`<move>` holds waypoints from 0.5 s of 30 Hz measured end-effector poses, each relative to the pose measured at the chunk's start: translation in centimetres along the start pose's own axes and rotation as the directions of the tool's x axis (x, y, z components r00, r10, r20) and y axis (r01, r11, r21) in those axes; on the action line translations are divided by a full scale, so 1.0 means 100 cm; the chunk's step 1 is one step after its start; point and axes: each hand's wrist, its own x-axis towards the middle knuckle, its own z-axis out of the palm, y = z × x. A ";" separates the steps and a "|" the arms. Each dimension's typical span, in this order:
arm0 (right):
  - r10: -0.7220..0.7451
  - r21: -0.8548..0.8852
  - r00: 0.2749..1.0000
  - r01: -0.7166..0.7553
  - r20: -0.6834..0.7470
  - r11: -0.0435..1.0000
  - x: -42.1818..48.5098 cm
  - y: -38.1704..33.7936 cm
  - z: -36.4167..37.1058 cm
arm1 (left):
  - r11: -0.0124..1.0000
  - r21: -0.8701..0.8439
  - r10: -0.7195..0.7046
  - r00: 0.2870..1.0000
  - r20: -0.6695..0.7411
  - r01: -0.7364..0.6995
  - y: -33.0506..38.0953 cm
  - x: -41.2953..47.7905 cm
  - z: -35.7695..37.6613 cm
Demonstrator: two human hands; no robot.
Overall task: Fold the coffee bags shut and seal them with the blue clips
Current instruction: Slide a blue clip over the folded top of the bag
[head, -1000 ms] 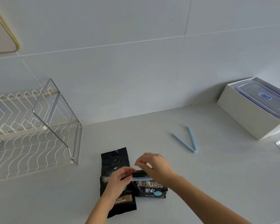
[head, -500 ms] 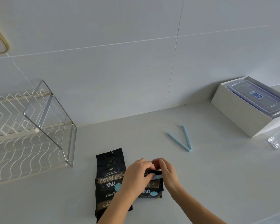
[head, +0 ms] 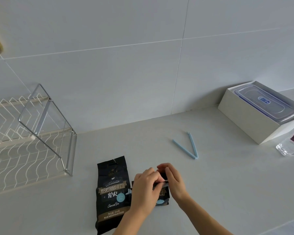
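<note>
Two hands, left [head: 145,189] and right [head: 174,181], pinch a blue clip [head: 165,184] onto the folded coffee bag [head: 163,198], mostly hiding both. Beside it lies an unfolded coffee bag [head: 111,190]; an open clip [head: 187,147] waits on the worktop [head: 227,175].

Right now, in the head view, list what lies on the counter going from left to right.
Dish rack → unfolded coffee bag → left hand and right hand, together on the second bag's clip → open blue clip → white box holding a lidded container → clear packet.
</note>
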 end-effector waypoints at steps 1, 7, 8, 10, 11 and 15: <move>-0.001 -0.022 1.000 0.001 -0.026 1.000 0.000 0.003 0.000 | 1.000 -0.015 -0.003 1.000 -0.022 0.003 0.000 -0.001 0.000; 0.034 -0.202 0.998 -0.044 -0.053 0.978 0.001 0.018 -0.002 | 0.999 -0.051 -0.010 0.999 -0.038 0.008 -0.006 -0.003 0.002; 0.045 -0.205 0.998 -0.054 -0.047 0.977 0.002 0.017 -0.001 | 0.998 -0.060 -0.028 0.999 -0.042 0.026 -0.008 -0.002 0.002; 0.053 -0.218 0.998 -0.062 -0.044 0.974 0.004 0.013 0.001 | 0.996 -0.061 -0.065 0.998 -0.019 0.064 -0.011 0.000 0.000; 0.050 -0.226 0.998 -0.057 -0.039 0.972 0.005 0.012 0.001 | 0.996 -0.046 -0.073 0.997 0.012 0.073 -0.011 0.002 -0.001; 0.042 -0.255 0.999 -0.042 -0.004 0.966 0.008 0.008 -0.003 | 0.993 0.117 -0.023 0.990 0.138 0.006 -0.011 0.009 0.001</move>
